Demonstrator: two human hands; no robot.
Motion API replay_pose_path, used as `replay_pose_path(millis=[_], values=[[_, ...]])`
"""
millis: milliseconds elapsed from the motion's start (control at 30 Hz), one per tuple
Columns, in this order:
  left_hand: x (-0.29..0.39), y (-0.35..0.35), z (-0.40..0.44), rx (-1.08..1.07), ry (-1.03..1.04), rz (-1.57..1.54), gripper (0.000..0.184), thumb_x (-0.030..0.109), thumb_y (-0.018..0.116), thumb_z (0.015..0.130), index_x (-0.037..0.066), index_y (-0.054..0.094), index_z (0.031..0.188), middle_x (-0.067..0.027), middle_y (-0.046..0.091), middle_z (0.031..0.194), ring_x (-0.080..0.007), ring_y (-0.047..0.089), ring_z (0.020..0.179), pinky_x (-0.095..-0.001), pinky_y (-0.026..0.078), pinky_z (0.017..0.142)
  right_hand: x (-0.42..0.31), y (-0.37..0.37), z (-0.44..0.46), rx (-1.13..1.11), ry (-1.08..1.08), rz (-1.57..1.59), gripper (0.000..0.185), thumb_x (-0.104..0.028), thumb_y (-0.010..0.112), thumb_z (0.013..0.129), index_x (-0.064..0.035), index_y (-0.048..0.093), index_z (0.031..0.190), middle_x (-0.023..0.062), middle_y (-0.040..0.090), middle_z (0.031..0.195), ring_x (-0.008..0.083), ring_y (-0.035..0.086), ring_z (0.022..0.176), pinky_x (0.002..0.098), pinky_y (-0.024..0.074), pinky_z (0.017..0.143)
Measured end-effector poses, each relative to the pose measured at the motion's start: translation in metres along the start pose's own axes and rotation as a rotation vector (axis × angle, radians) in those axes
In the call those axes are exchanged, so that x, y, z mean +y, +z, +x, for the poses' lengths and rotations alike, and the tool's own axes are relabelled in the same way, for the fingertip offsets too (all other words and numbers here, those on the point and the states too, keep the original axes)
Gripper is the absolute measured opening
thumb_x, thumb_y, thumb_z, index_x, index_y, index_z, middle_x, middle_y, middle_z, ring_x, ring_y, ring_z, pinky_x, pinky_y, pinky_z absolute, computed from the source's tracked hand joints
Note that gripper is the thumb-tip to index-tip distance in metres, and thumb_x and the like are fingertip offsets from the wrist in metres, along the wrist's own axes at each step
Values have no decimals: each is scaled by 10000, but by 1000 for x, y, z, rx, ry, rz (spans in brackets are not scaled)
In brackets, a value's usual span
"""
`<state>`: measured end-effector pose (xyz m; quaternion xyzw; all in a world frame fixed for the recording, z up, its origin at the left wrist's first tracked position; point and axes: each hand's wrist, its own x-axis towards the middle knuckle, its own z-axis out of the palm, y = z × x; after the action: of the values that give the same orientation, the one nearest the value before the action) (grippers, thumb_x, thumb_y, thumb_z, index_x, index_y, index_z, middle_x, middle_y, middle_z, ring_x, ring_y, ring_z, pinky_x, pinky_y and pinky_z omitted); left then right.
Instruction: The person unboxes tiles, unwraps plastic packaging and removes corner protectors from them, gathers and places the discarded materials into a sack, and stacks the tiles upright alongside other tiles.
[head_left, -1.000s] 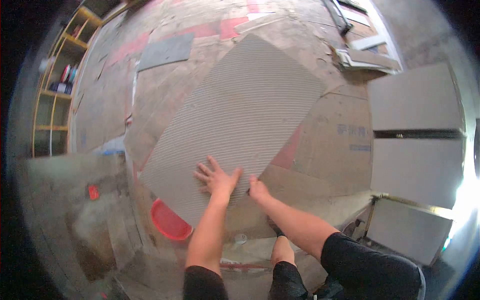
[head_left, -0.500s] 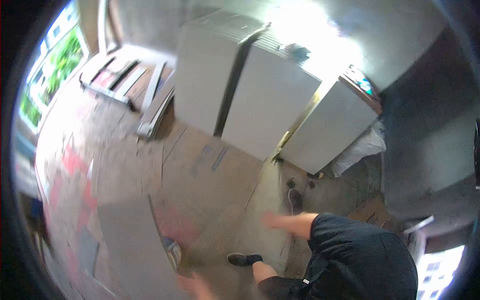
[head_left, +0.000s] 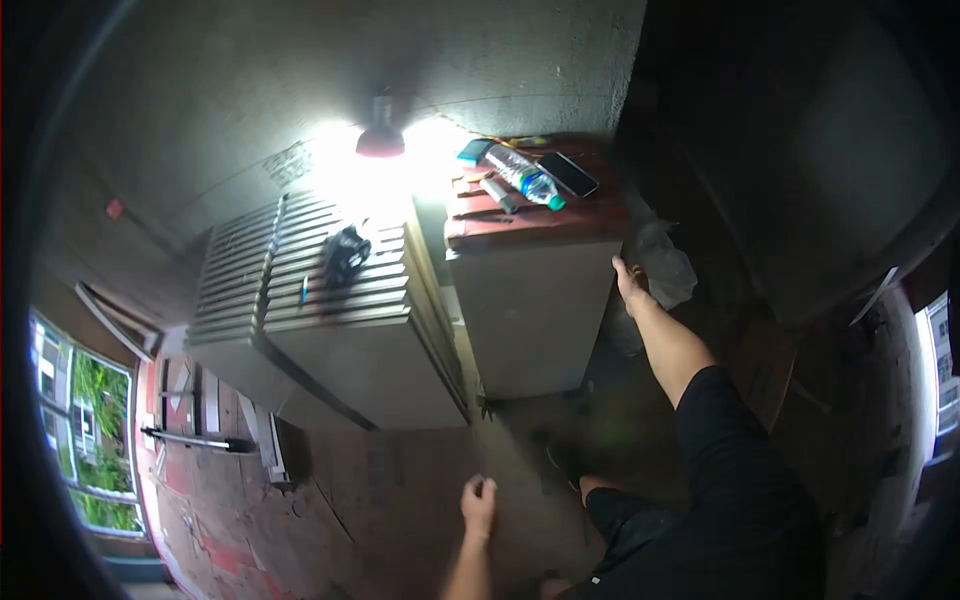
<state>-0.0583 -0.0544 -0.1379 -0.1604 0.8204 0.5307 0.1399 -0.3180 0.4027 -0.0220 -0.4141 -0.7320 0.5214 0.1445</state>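
My right hand (head_left: 628,283) is at the upper right edge of a pale grey panel (head_left: 530,310), its fingers curled at that edge. The panel stands upright against the front of a stack with a reddish-brown top (head_left: 560,220). Low in the middle, my left hand (head_left: 479,503) hangs in the air with fingers curled in; whether anything is inside them I cannot make out. To the left stands a row of upright grey boards (head_left: 340,360), their edges showing on top.
On the reddish top lie a plastic bottle (head_left: 525,178), a phone (head_left: 568,174) and a grey cylinder (head_left: 498,195). A black bundle (head_left: 347,250) rests on the boards. A bright lamp (head_left: 381,140) shines behind. A whitish plastic bag (head_left: 665,262) is at right; metal strips (head_left: 262,440) lie left.
The view has swung up and towards the stacks. My right hand has gone from low over the floor to the panel's edge. The left hand has come up in front, fingers curled.
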Motion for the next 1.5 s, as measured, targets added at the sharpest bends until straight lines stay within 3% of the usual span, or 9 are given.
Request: replay_pose_path(millis=[133, 233, 400, 800, 867, 933, 1000, 1233, 1500], values=[[139, 19, 162, -8, 217, -118, 456, 296, 632, 936, -52, 595, 1229, -156, 652, 1167, -228, 598, 1093, -352, 456, 977, 89, 56, 143, 84, -190, -116, 682, -545, 438, 953, -11, 488, 1375, 222, 473, 1429, 366, 483, 1293, 410, 395, 1065], [208, 47, 273, -40, 157, -509, 233, 281, 595, 968, 51, 619, 999, 55, 515, 710, -24, 450, 595, -195, 355, 518, 117, 59, 170, 15, -385, -361, 554, -410, 310, 1033, -21, 477, 1391, 230, 489, 1407, 378, 482, 1286, 422, 399, 1072], [305, 84, 357, -3, 187, -389, 732, 381, 631, 927, -58, 351, 1442, -173, 468, 1398, -233, 478, 1240, -311, 359, 1055, 140, 51, 163, -85, -412, -395, 568, -404, 294, 1049, -40, 361, 1479, 192, 309, 1552, 280, 309, 1435, 341, 251, 1172], [226, 41, 263, 7, 487, -257, 555, 591, 293, 1006, 185, 491, 1329, -12, 534, 1224, -160, 513, 1009, -271, 403, 822, 152, -65, 54, -454, 145, 674, 646, -453, 292, 1054, 27, 308, 1485, 149, 327, 1544, 248, 276, 1438, 358, 190, 1191], [226, 20, 216, 12, -435, -799, 635, 633, 343, 974, 112, 515, 1293, -50, 584, 1155, -188, 541, 835, -300, 445, 653, 120, -86, 31, -563, 408, 404, 582, -413, 334, 1053, -19, 348, 1480, 128, 407, 1497, 251, 369, 1385, 382, 270, 1160], [188, -6, 211, -719, -700, -1258, 703, 635, 383, 946, 41, 534, 1291, -135, 590, 1266, -287, 590, 1122, -427, 480, 947, 254, -93, 53, -807, 536, -119, 569, -350, 395, 1036, -26, 303, 1494, 165, 342, 1526, 254, 333, 1406, 402, 294, 1157], [177, 8, 211, -312, -1153, -1119, 610, 488, 484, 943, -36, 541, 1250, -193, 641, 1163, -320, 647, 1020, -447, 530, 919, 264, -59, 43, -870, 631, -138, 464, -364, 472, 1007, -55, 499, 1352, 145, 525, 1316, 234, 484, 1186, 397, 426, 989], [96, 12, 161, -401, -1155, -483, 328, 221, 535, 974, -49, 614, 1144, -134, 688, 1002, -229, 683, 878, -367, 578, 797, 507, -6, 24, -926, 365, -654, 521, -377, 393, 1021, 4, 526, 1350, 170, 551, 1361, 285, 504, 1253, 400, 398, 1053], [82, -38, -5, -364, -955, -301, 496, 303, 613, 930, -109, 596, 1205, -208, 623, 1227, -277, 561, 1159, -369, 414, 1011, 399, -45, -88, -794, 245, -1115, 492, -322, 371, 1023, 43, 572, 1283, 217, 594, 1301, 318, 560, 1188, 411, 420, 1014]])
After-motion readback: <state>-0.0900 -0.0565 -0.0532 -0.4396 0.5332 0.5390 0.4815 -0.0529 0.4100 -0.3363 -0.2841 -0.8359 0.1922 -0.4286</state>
